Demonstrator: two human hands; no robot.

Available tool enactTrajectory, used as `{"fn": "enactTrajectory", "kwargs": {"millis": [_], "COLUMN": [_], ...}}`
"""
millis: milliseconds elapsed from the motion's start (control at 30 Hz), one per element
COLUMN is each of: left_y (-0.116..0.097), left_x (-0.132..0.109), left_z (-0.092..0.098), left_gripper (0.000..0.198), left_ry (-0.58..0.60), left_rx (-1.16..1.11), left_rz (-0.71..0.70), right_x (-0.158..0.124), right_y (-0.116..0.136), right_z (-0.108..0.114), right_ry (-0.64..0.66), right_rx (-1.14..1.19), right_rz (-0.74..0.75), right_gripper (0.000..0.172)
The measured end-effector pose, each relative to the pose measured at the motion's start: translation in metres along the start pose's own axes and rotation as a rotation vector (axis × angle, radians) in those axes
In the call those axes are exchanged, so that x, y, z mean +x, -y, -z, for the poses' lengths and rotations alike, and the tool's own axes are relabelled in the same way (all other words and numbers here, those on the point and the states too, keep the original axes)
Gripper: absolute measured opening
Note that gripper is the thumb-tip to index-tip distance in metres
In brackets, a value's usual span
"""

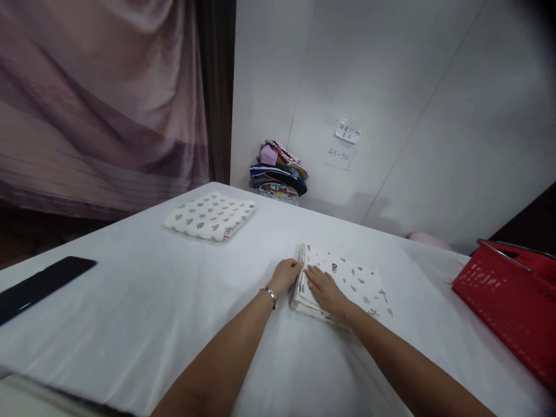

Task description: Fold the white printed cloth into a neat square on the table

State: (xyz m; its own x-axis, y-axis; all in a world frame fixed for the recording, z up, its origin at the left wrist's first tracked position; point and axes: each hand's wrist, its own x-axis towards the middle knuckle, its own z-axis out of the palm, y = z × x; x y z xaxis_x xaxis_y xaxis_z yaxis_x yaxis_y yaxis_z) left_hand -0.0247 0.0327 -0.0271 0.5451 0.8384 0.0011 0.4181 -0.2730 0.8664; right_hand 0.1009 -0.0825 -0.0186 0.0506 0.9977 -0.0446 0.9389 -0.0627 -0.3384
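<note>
A white cloth [359,284] printed with small grey plants and figures lies folded in layers on the white-covered table. At its left edge, my left hand [286,274], a bracelet at the wrist, has its fingers closed on the folded side. My right hand [325,289] rests flat on top of the cloth near that same edge, fingers stretched out and holding nothing. Farther off to the left is another folded white cloth [211,215] with grey cloud-like prints, apart from both hands.
A red basket [506,298] with metal handles stands at the table's right side. Near the left edge lies a black flat object [46,285]. Folded fabrics [278,171] are piled beyond the table's far edge, by a wall with paper notes [343,145]. A pinkish curtain [99,104] hangs at left.
</note>
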Motion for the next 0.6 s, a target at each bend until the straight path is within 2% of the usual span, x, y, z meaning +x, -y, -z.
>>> {"fn": "enactTrajectory", "kwargs": {"millis": [133,367,500,600], "left_y": [0.0,0.008,0.009,0.005], "left_x": [0.0,0.006,0.025,0.046], "left_z": [0.001,0.005,0.002,-0.005], "left_gripper": [0.024,0.027,0.03,0.025], "left_ry": [0.014,0.101,0.053,0.02], "left_rx": [0.072,0.074,0.015,-0.036], "left_rz": [0.001,0.067,0.079,0.094], "right_x": [-0.004,-0.008,-0.007,-0.01], "right_y": [0.001,0.004,0.005,0.008], "right_z": [-0.001,-0.003,-0.002,0.003], "right_ry": [-0.014,0.017,0.025,0.02], "right_rx": [0.018,0.0,0.024,0.061], "right_rz": [0.025,0.092,0.092,0.101], "right_gripper": [0.049,0.05,0.049,0.048]}}
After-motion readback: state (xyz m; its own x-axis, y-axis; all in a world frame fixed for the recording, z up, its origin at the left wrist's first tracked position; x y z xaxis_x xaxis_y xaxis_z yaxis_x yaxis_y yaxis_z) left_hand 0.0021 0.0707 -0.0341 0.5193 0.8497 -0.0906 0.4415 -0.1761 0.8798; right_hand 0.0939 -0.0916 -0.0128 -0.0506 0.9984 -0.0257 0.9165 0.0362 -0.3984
